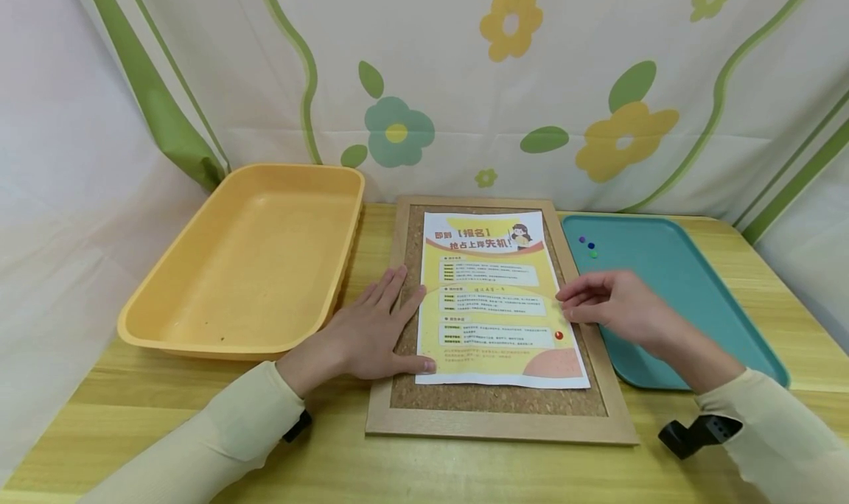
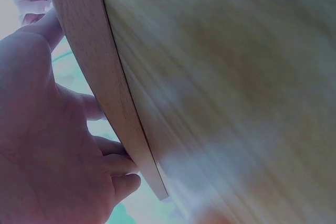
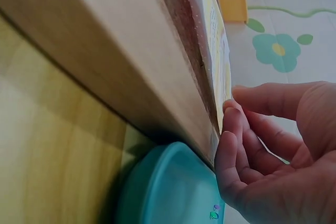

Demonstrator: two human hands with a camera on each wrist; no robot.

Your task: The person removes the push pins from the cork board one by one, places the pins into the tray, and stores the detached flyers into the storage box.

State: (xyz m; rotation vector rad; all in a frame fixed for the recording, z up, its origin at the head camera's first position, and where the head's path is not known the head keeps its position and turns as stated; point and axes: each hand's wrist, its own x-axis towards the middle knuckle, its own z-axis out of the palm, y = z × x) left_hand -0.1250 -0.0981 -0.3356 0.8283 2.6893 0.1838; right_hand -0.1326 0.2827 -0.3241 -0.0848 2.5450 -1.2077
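Your left hand (image 1: 371, 332) lies flat with straight fingers on the cork board's (image 1: 491, 397) left edge, pinning the poster (image 1: 494, 298) down, while your right hand (image 1: 613, 305), fingers loosely curled, seems to touch its right edge above the red pin (image 1: 558, 335).

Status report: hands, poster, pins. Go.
Left hand flat, pressing poster on cork board. Right hand, fingers loosely curled, touching poster's right edge. One red pin in; three spare pins in teal tray. Nothing obstructing.
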